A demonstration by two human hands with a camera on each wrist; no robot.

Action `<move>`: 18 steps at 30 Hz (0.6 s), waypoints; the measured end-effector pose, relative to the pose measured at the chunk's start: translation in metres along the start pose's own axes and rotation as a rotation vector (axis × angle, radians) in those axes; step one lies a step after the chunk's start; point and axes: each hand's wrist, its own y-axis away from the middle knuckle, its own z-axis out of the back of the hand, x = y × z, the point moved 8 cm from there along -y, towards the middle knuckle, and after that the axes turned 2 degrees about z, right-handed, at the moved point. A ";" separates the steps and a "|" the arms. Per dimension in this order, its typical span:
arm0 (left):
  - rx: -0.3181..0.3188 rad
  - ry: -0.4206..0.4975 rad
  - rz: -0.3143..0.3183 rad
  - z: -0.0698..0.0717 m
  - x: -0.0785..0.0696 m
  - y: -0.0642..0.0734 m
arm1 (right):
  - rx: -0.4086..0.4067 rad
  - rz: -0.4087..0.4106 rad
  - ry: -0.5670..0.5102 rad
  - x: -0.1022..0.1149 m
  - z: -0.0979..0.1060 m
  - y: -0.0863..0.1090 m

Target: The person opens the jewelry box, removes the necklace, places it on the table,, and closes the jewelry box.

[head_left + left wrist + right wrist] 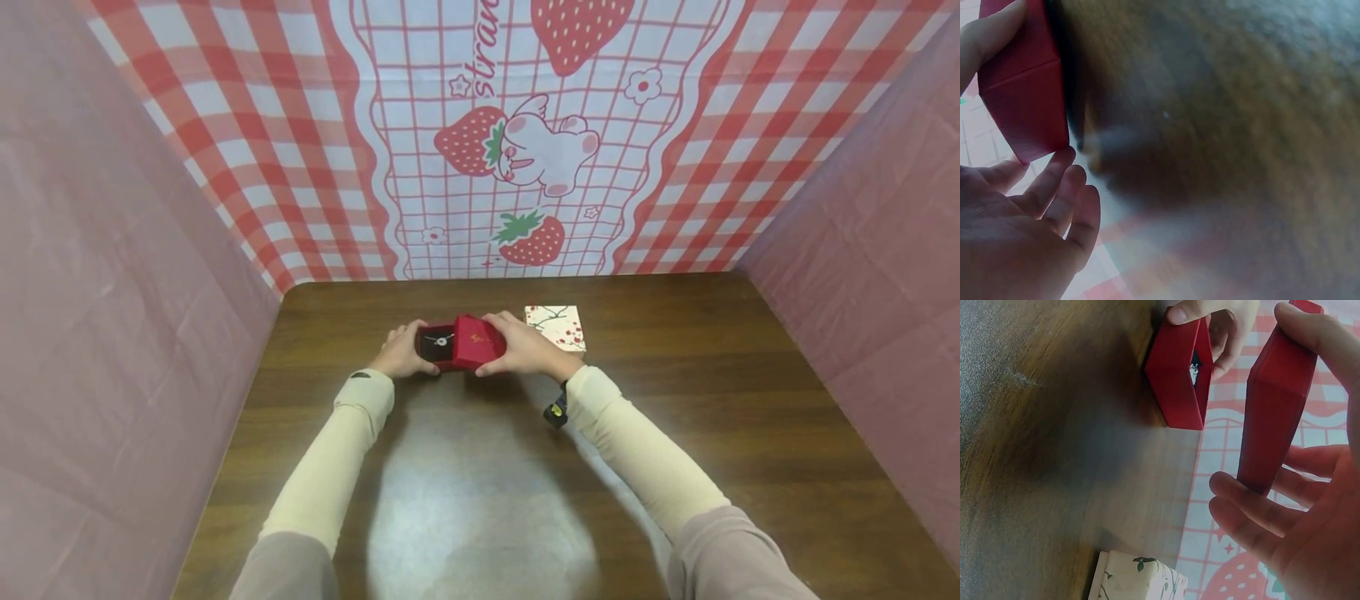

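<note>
My left hand (401, 352) holds the red jewelry box base (1172, 387) by its sides, thumb on the near side. Inside the base, on a black lining, lies a silver necklace (441, 341) with a small pendant. My right hand (525, 348) grips the red box lid (474, 342), which bears gold lettering on top. In the right wrist view the lid (1275, 394) is raised off the base, with a gap between them. Head-on from above, it overlaps the base's right part. The left wrist view shows thumb and fingertips at the red box wall (1025, 94).
A cream box with red blossoms and dark branches (555, 327) sits on the wooden table (675, 375) just beyond my right hand. A strawberry-print cloth (540, 167) hangs behind the table, and pink fabric walls (855, 208) flank it.
</note>
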 end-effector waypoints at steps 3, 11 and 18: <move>0.005 -0.001 0.005 0.000 0.001 0.001 | -0.003 0.005 0.003 0.001 0.001 0.002; 0.008 -0.017 -0.002 0.000 0.000 0.001 | -0.011 0.016 0.000 0.000 0.001 0.007; 0.015 -0.019 0.008 0.000 0.001 0.002 | 0.000 0.010 0.001 -0.001 0.001 0.015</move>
